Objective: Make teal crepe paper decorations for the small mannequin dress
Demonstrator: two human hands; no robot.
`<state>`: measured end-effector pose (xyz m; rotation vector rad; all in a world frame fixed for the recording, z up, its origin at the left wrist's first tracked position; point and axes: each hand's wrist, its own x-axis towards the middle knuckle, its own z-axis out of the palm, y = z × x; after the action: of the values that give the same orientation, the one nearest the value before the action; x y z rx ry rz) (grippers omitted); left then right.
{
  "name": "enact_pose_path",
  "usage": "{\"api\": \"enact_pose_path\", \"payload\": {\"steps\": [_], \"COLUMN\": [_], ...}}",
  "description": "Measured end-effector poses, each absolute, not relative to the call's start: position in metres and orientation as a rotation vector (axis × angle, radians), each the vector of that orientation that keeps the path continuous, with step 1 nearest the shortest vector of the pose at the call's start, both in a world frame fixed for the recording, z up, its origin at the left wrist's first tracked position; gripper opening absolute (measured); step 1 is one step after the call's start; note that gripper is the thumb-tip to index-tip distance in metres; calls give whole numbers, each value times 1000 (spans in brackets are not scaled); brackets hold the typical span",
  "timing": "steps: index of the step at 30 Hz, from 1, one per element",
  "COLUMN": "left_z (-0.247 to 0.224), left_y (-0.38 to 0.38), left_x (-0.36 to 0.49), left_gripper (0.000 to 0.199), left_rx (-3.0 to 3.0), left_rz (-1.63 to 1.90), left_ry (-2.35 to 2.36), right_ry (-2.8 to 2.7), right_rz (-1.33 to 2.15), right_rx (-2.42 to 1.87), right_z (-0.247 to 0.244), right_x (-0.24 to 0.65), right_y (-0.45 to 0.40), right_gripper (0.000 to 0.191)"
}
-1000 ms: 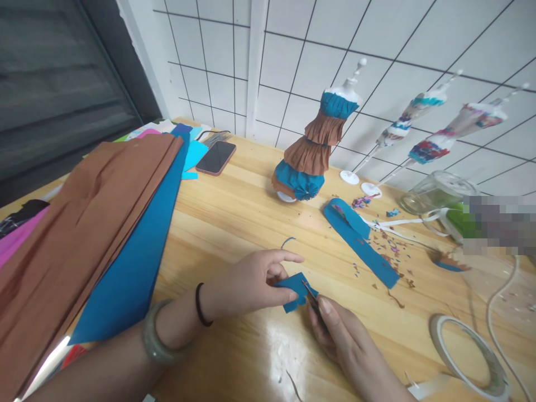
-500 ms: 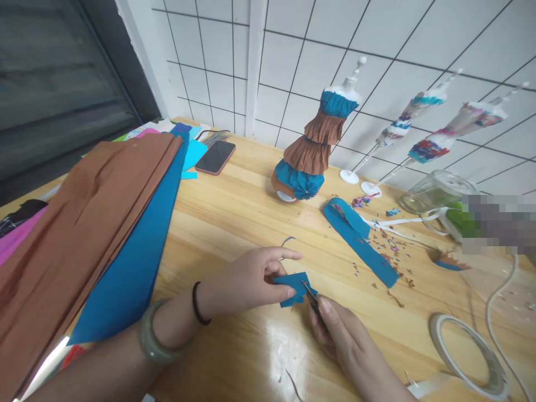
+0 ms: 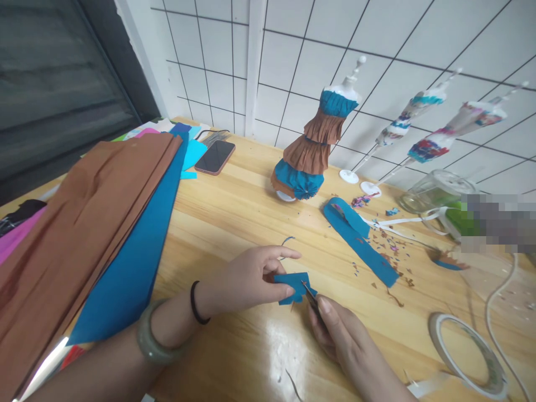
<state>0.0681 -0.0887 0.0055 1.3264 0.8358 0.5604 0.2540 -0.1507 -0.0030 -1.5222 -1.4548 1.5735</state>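
My left hand (image 3: 256, 280) pinches a small piece of blue crepe paper (image 3: 290, 282) between thumb and fingers, its index finger stretched out above. Notches show along the paper's lower edge. In my right hand (image 3: 340, 329) is a pair of small dark scissors (image 3: 313, 301), closed in the fingers, with the pointed tip over the right side of the paper. The palm hides most of the handles. Beyond my hands stands a small dress form (image 3: 315, 134) wrapped in pleated brown and blue crepe paper. A folded blue crepe strip (image 3: 364, 245) lies to its right.
Brown crepe paper sheets (image 3: 96, 223) over a blue sheet (image 3: 138, 262) fill the left. A phone (image 3: 215, 157) lies at the back. Two more dress forms (image 3: 408, 114), a glass jar (image 3: 435, 190), paper scraps (image 3: 389, 251), a tape roll (image 3: 469, 357) and a white cable (image 3: 494, 301) are on the right.
My left hand and the blue paper have shifted very slightly left and up. The scissors stay in nearly the same place over the paper.
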Motion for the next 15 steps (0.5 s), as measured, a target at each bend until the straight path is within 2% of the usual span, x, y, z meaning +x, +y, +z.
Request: {"api": "enact_pose_path", "payload": {"steps": [15], "left_z": [5], "left_y": [-88], "left_x": [68], "left_gripper": [51], "left_rx": [1309], "left_rz": [560], "left_ry": [838], "right_ry": [-1527], "right_rz": [1536], "right_rx": [-1586], "right_z": [1], "right_x": [253], "right_y": [-149], "right_gripper": [43]}}
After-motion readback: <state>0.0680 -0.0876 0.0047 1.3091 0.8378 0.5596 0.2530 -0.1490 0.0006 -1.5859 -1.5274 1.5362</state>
